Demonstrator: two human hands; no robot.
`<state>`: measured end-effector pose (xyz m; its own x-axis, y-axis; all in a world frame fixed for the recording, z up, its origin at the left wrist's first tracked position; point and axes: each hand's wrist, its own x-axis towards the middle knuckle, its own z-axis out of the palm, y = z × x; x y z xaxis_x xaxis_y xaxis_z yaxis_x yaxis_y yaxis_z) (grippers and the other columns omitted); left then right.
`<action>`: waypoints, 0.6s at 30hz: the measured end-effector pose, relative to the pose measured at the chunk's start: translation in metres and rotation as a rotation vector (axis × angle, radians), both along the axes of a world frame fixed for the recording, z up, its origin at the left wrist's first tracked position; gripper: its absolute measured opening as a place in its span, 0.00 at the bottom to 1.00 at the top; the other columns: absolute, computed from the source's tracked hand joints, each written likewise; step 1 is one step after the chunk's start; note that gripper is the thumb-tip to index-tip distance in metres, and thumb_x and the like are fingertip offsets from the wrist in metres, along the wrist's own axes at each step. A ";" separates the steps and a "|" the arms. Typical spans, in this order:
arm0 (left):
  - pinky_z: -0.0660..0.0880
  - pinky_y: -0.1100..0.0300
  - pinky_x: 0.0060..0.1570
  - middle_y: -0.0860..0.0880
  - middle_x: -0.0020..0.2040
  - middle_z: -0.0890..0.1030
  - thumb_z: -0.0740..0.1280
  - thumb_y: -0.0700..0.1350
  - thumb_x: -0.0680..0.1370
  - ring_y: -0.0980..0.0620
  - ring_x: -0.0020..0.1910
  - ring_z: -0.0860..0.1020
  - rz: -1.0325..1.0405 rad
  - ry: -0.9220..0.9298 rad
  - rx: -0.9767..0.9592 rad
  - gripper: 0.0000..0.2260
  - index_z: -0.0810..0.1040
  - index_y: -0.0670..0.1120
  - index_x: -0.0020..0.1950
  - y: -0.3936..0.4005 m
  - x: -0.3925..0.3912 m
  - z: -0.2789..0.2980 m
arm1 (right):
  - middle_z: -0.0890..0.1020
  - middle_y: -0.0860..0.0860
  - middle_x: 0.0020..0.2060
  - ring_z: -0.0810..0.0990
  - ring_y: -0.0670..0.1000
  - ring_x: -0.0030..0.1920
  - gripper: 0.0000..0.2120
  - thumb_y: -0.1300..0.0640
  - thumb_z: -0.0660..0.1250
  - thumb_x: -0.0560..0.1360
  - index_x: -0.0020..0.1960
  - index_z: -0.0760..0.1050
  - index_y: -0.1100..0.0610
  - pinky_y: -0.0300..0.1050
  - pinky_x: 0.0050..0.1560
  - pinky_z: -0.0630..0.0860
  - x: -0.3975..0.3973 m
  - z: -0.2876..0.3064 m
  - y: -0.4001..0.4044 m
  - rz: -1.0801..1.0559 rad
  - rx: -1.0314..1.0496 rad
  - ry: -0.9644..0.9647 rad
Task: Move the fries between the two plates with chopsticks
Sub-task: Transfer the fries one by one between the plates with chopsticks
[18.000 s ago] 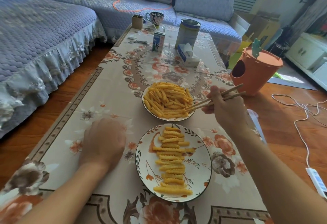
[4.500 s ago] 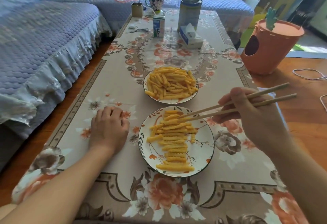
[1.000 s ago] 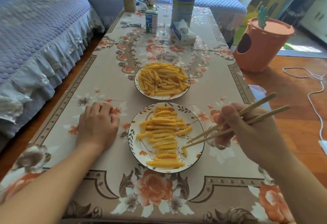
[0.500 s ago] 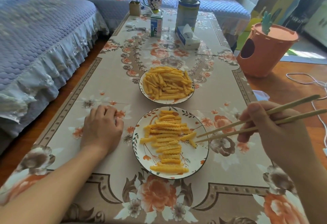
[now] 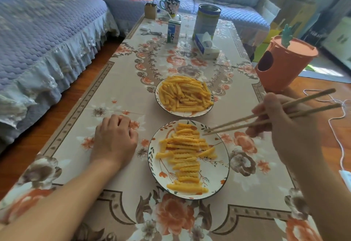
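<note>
Wooden chopsticks [image 5: 266, 116] in right hand [image 5: 284, 126] above near plate [image 5: 218, 174].

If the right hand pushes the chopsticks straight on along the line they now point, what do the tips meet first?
Probably the fries on the near plate. The right hand holds the chopsticks aimed left and slightly down, with the tips above that plate's far right rim. The height is unclear, so they might pass just over the pile.
</note>
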<state>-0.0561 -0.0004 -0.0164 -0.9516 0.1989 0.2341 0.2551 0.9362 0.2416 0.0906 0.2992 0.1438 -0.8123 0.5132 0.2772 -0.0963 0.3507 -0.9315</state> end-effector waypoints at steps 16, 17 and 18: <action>0.71 0.47 0.53 0.45 0.54 0.77 0.57 0.52 0.75 0.44 0.53 0.72 0.003 -0.001 -0.001 0.16 0.78 0.47 0.56 0.000 -0.002 -0.002 | 0.84 0.58 0.30 0.85 0.57 0.28 0.16 0.50 0.65 0.83 0.45 0.81 0.61 0.59 0.34 0.84 -0.128 -0.038 -0.055 -0.037 -0.031 -0.015; 0.71 0.47 0.53 0.45 0.54 0.77 0.57 0.52 0.75 0.44 0.53 0.72 0.003 0.001 0.003 0.16 0.78 0.47 0.56 -0.001 -0.002 -0.002 | 0.84 0.59 0.30 0.85 0.57 0.29 0.16 0.50 0.65 0.83 0.46 0.81 0.62 0.60 0.35 0.84 -0.127 -0.039 -0.053 -0.040 -0.047 -0.016; 0.71 0.47 0.53 0.45 0.54 0.77 0.57 0.52 0.75 0.44 0.54 0.72 0.003 0.004 0.007 0.16 0.78 0.47 0.55 -0.001 -0.002 -0.002 | 0.84 0.59 0.30 0.85 0.58 0.29 0.16 0.50 0.66 0.83 0.46 0.81 0.62 0.60 0.36 0.85 -0.127 -0.040 -0.053 -0.040 -0.057 -0.018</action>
